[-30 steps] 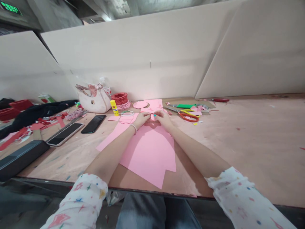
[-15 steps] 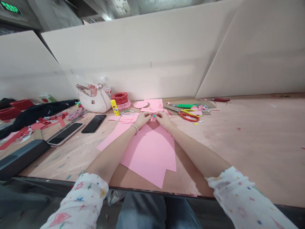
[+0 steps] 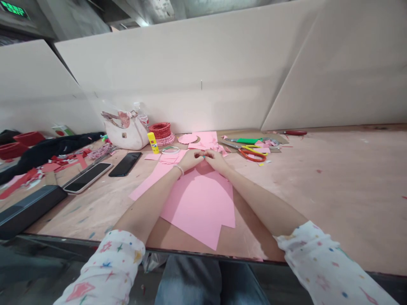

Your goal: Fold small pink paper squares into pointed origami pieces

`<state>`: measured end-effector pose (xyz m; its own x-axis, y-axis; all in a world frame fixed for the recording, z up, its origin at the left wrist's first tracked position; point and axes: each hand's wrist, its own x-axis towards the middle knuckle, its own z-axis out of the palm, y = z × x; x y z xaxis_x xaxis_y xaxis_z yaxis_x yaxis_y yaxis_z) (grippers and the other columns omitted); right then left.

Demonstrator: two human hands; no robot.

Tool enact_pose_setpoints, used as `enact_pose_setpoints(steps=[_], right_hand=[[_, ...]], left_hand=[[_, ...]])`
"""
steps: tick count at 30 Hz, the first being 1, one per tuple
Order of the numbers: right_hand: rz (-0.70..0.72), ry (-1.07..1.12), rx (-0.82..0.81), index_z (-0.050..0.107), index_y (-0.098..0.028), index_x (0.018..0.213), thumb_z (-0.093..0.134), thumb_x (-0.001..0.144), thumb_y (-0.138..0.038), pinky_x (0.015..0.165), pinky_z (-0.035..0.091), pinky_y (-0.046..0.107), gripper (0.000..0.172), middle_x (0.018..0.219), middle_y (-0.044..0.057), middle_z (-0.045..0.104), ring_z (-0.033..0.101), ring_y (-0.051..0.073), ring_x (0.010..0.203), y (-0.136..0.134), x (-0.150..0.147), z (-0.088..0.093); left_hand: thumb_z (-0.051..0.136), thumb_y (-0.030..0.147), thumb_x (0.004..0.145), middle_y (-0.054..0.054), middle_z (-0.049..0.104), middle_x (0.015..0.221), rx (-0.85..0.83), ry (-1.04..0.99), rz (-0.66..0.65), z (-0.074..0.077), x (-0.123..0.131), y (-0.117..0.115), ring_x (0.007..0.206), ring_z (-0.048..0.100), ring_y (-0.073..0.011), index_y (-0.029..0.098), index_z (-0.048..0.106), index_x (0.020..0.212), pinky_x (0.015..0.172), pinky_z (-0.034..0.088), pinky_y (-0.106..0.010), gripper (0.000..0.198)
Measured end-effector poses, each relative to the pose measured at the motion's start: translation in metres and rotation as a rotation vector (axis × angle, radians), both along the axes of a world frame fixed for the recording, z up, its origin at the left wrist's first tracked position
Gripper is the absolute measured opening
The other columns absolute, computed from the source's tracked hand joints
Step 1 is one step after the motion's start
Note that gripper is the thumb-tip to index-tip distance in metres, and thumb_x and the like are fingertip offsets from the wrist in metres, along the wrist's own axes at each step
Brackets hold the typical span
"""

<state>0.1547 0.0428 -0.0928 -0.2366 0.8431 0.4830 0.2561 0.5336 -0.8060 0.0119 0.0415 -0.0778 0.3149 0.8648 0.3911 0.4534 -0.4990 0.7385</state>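
Observation:
My left hand [image 3: 191, 159] and my right hand [image 3: 216, 160] meet fingertip to fingertip over the pink paper sheet [image 3: 197, 203]. Both are closed in a pinch around a small piece of pink paper, which the fingers now mostly hide. A tiny teal spot shows between the fingertips; I cannot tell what it is. Just beyond the hands lie a pink scalloped paper disc [image 3: 187, 139] and pink paper scraps [image 3: 219, 147]. Left of the left hand are small pink paper pieces [image 3: 168, 158].
A yellow glue stick [image 3: 153, 143] stands by a tape roll [image 3: 170, 150] and red cord coils [image 3: 160, 129]. Orange-handled scissors [image 3: 252, 156] and a green-handled tool [image 3: 248, 140] lie right. Left are a handbag [image 3: 124, 133], two phones [image 3: 125, 164] and a dark box [image 3: 32, 209].
The fingertips have come closer together, and the pink paper piece seen between them before is now mostly covered. The arms and the large sheet stay nearly in place.

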Motion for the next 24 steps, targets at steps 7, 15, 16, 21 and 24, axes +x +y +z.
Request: enact_pose_setpoints(steps=[7,15,16,21,24], right_hand=[[-0.093,0.099,-0.063,0.049,-0.019,0.066,0.040,0.066,-0.019,0.045,0.038,0.022,0.008,0.056,-0.004,0.043,0.042,0.010,0.049,0.006,0.019,-0.001],[-0.035,0.063,-0.091,0.057,-0.017,0.076,0.047,0.068,-0.027,0.046,0.040,0.023,0.016,0.059,-0.001,0.051,0.047,0.011,0.053,0.006,0.016,-0.002],[-0.035,0.056,-0.084,0.058,-0.017,0.075,0.047,0.068,-0.027,0.047,0.040,0.023,0.016,0.061,-0.001,0.053,0.048,0.012,0.054,0.006,0.016,-0.002],[-0.043,0.014,-0.044,0.060,-0.016,0.069,0.047,0.068,-0.024,0.054,0.039,0.025,0.016,0.065,0.001,0.057,0.049,0.012,0.058,0.010,0.018,-0.002],[-0.039,-0.016,-0.023,0.060,-0.015,0.069,0.047,0.067,-0.022,0.056,0.038,0.025,0.015,0.063,0.000,0.057,0.048,0.012,0.058,0.013,0.017,-0.003]], left_hand=[[0.045,0.015,0.063,0.005,0.035,0.048,-0.030,-0.062,0.081,-0.001,-0.022,0.005,0.049,0.032,-0.0067,0.015,0.041,0.050,0.046,0.024,-0.019,0.014],[0.052,0.023,0.069,-0.002,0.058,0.065,-0.179,-0.094,-0.020,-0.002,-0.013,0.004,0.049,0.046,-0.0062,0.012,0.060,0.083,0.047,0.036,-0.018,0.020],[0.054,0.022,0.068,-0.003,0.059,0.067,-0.180,-0.092,-0.031,-0.001,-0.010,0.003,0.052,0.048,-0.0066,0.011,0.061,0.083,0.049,0.037,-0.018,0.020],[0.052,0.019,0.067,-0.002,0.060,0.069,-0.182,-0.086,-0.044,0.002,-0.003,-0.002,0.056,0.049,-0.0077,0.010,0.061,0.080,0.052,0.038,-0.018,0.018],[0.050,0.016,0.065,-0.001,0.059,0.066,-0.184,-0.085,-0.037,0.001,-0.001,-0.004,0.055,0.050,-0.0086,0.011,0.060,0.077,0.052,0.039,-0.020,0.017]])
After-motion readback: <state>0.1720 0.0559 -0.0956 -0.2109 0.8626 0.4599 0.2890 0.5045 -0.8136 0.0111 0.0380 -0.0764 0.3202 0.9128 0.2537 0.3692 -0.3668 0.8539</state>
